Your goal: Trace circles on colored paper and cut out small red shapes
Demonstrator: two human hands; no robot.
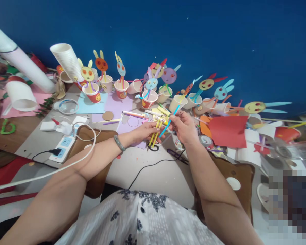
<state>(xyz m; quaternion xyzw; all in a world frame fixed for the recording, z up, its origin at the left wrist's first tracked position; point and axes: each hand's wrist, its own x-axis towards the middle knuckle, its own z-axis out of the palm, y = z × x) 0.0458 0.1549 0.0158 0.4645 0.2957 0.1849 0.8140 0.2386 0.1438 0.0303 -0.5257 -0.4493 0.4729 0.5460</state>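
Note:
Near the middle of the table, my left hand [146, 132] has its fingers closed around yellow strips [155, 133]. My right hand [184, 126] pinches a blue strip [169, 120], which slants across just right of the yellow ones. The two hands are close together. Behind them stands a row of paper cups with paper rabbit heads, among them a light blue rabbit [151, 84] in a red and white cup [149, 99]. A lilac sheet [126, 128] with a drawn circle lies beside my left hand.
A white power strip [62, 149] and cables lie at the left. Red paper [229, 131] is at the right. Stacked white cups [66, 61] lean at the back left. A black cord [148, 165] crosses the near table. Part of another person shows at the left edge.

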